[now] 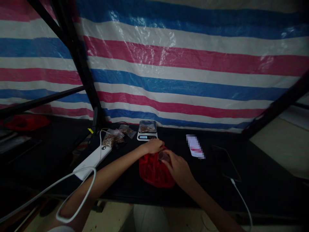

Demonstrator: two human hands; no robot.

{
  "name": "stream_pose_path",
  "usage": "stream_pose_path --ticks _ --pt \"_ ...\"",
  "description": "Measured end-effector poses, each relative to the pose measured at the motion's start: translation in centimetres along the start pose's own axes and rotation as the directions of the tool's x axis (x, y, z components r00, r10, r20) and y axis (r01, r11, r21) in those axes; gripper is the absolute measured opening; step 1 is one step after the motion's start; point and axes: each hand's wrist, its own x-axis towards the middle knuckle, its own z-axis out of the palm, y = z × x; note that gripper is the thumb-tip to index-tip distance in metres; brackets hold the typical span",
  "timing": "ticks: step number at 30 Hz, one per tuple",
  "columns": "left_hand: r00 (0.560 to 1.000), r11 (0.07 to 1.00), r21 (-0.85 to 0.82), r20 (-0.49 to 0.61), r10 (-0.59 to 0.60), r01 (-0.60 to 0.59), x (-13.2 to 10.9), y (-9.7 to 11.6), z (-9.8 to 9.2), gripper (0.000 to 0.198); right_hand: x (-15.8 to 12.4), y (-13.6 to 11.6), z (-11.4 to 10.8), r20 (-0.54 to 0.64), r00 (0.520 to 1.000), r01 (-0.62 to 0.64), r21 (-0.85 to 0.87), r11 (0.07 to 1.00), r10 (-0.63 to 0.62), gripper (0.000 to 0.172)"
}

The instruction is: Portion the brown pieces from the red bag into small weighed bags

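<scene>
At the table's near edge, hands close together, not touching. Left hand (152, 146) lies on the top of the red bag (155, 169), fingers curled; whether it grips the bag I cannot tell. Right hand (179, 168) is clamped on a small clear cup (164, 156), held tilted just above the bag, between the hands. Cup contents cannot be made out.

Taking the hands as centre: at 12 o'clock, a kitchen scale (147, 131), display lit, reading too small to read, with a clear packet of brown material (146, 127) on it. At 11 o'clock, two more clear packets (110, 138) of similar material lie off the scale, on the black table (243, 193). At 8 to 9 o'clock, a white power strip (93, 162) with a looped white cable (79, 190) under the left forearm. At 2 o'clock, a pixelated card (195, 146). At 3 to 4 o'clock, a dark phone (225, 162), charging lead attached. Far 9 o'clock, a red cloth (25, 122). Beyond everything, a striped tarp (183, 64) on a black frame (79, 64).

State so far: one packet on scale, two off; cup in hand, over bag.
</scene>
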Motion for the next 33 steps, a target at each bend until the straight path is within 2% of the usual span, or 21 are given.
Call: stream_pose_path --ticks 3,6,10,15,19,25,29,33 --pt "0.997 0.997 0.025 -0.024 -0.070 0.071 -0.2 0.0 -0.1 0.025 -0.1 0.0 1.1 0.098 0.993 -0.047 -0.115 0.992 0.059 0.027" --pt "0.996 0.993 0.078 -0.013 -0.092 0.092 -0.6 -0.1 -0.3 0.026 -0.5 0.7 1.2 0.149 0.983 -0.070 -0.222 0.973 0.105 0.028" --pt "0.997 0.986 0.153 0.029 -0.067 0.061 -1.1 -0.1 -0.2 0.028 -1.1 1.4 -0.1 0.116 0.987 -0.071 -0.297 0.952 0.110 0.031" --pt "0.997 0.985 0.161 0.009 -0.072 0.069 -1.3 0.4 0.5 0.027 -1.2 1.4 -1.2 0.084 0.986 -0.091 -0.434 0.896 0.141 0.026" --pt "0.996 0.995 0.037 -0.013 -0.089 0.090 -1.5 0.7 1.0 0.024 -1.4 1.4 -0.9 0.102 0.982 -0.088 -0.491 0.867 0.158 0.026" --pt "0.988 0.930 -0.334 0.035 -0.148 0.152 -1.3 0.6 1.5 0.021 -1.6 1.5 0.0 0.113 0.980 -0.086 -0.503 0.860 0.165 0.012" --pt "0.982 0.902 -0.390 0.063 -0.175 0.186 -0.8 0.8 1.8 0.024 -1.7 2.1 0.7 0.107 0.977 -0.111 -0.479 0.871 0.184 0.009" --pt "0.975 0.874 -0.437 0.032 -0.219 0.211 -0.1 1.3 2.3 0.023 -1.8 2.6 1.0 0.076 0.982 -0.124 -0.443 0.888 0.175 0.012"
